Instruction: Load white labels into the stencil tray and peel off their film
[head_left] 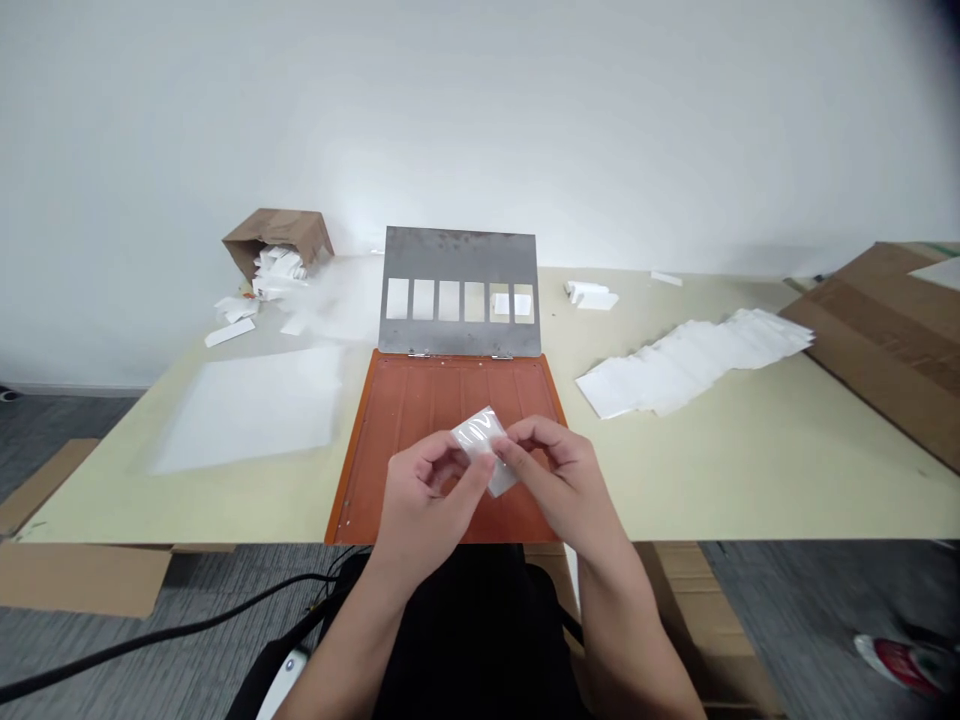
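Note:
Between my two hands is a small, shiny clear plastic packet [480, 430], tilted over the lower board. My left hand [427, 495] pinches it from the left side, thumb on top. From the right, my right hand [559, 475] grips its edge between thumb and fingers. Beneath them lies a reddish-brown board [367, 480] with several shallow lengthwise grooves. A grey metal plate [457, 250] with a row of several rectangular cutouts is hinged to its back edge and stands raised. Whether the packet holds anything inside, I cannot tell.
A tipped cardboard box [300, 230] spills white strips at the back left. A translucent white sheet [255, 410] lies left of the board. Right of it are a fanned row of white sheets [675, 365], small white pieces [592, 297] and a large cardboard box [885, 330].

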